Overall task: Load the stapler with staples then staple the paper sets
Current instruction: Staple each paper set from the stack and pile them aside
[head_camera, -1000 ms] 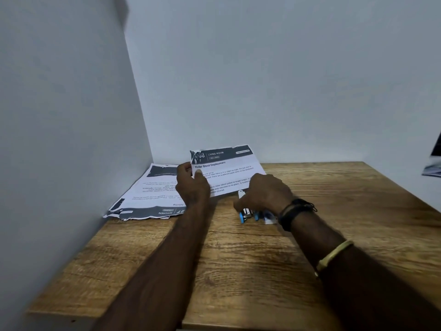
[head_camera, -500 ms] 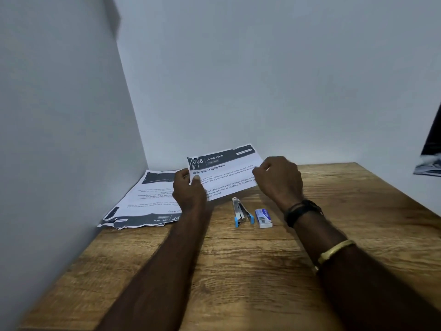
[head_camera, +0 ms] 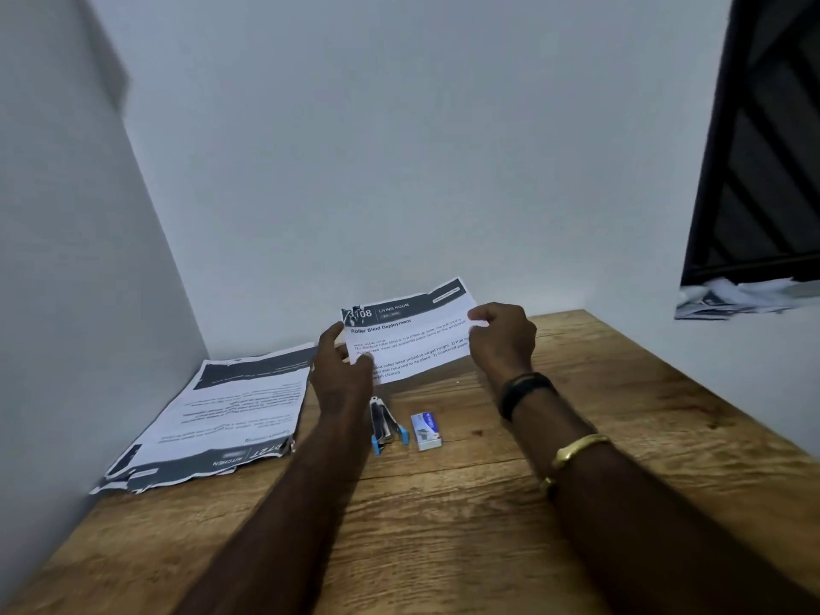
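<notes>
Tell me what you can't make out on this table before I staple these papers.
All from the head view.
The stapler: too small to show staples inside; the left hand and its wrist cover one side.
The sheet: left hand hides its lower left text; page count unclear.
The stack: print blurred.
The papers at the right edge: blurred, cut off by the frame.

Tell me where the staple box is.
In the head view, the staple box lies on the wooden table just right of the stapler, nearer the camera than the held paper.
</notes>
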Available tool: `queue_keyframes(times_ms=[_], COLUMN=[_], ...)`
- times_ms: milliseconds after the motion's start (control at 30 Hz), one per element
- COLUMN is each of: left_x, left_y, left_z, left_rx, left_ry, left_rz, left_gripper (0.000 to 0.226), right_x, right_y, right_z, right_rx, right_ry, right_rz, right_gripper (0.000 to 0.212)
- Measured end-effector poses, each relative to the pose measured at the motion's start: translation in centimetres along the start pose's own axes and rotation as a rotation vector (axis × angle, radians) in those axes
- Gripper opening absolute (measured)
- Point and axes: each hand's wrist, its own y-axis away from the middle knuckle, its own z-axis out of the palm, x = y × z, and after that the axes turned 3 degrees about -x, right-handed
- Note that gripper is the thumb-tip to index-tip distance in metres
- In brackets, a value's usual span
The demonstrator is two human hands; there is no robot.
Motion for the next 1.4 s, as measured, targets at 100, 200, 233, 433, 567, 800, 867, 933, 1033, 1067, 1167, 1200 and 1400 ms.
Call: queue_keyframes(times_ms=[100,200,233,433,567,800,867,933,1033,1067,1167,1200,1400], left_x=[0.6,1.4,1.7,2.1,1.6,1.2,1.2,1.1,0.4,0.2,0.1,0.2,0.6], left_y=[0.4,0.3,0.3,0.0,-0.3,-1.5,-1.8,-1.8,-1.7,-1.7,-1.8,-1.9,-2.2], left_z=[2.3,4.7,5.6,10.4,12.4,14.9,15.6,16.1,16.7,16.9,17.3,17.4,16.4], left_rx=[-0.042,-0.073,-0.098,-0.320,-0.395,-0.448,-0.473,-0.495,-0.524,-0.530,-0.550,-0.558,-0.477], left_ry=[-0.068,-0.130,-0.149,-0.332,-0.392,-0.576,-0.697,-0.838,-0.964,-0.993,-1.035,-1.037,-0.810], left_rz=[0.043,0.015,0.011,0.000,-0.025,-0.003,-0.018,-0.012,0.012,0.017,0.009,0.004,0.088], left_gripper=[0.039,0.032,0.035,0.057,0.060,0.047,0.044,0.041,0.047,0.051,0.053,0.053,0.041], right_x=[0.9,1.9,2.3,5.1,6.7,7.9,8.2,8.5,8.8,8.9,9.0,9.1,8.0], right_y=[-1.4,-3.1,-3.7,-6.8,-8.4,-10.6,-11.0,-11.3,-11.7,-11.8,-12.0,-12.0,-11.1], right_z=[-1.1,-2.1,-2.4,-3.6,-3.9,-4.0,-3.9,-3.8,-3.4,-3.2,-2.8,-2.7,-2.4], right_rx=[0.062,0.098,0.107,0.125,0.119,0.055,0.035,0.018,0.006,0.003,-0.010,-0.016,0.091], right_ry=[-0.009,0.021,0.036,0.151,0.210,0.361,0.415,0.479,0.579,0.609,0.695,0.715,0.750], right_rz=[0.002,0.019,0.029,0.038,0.058,0.132,0.149,0.152,0.136,0.129,0.127,0.131,-0.014], right_gripper=[0.034,0.034,0.034,0.031,0.030,0.024,0.025,0.027,0.028,0.028,0.030,0.031,0.022])
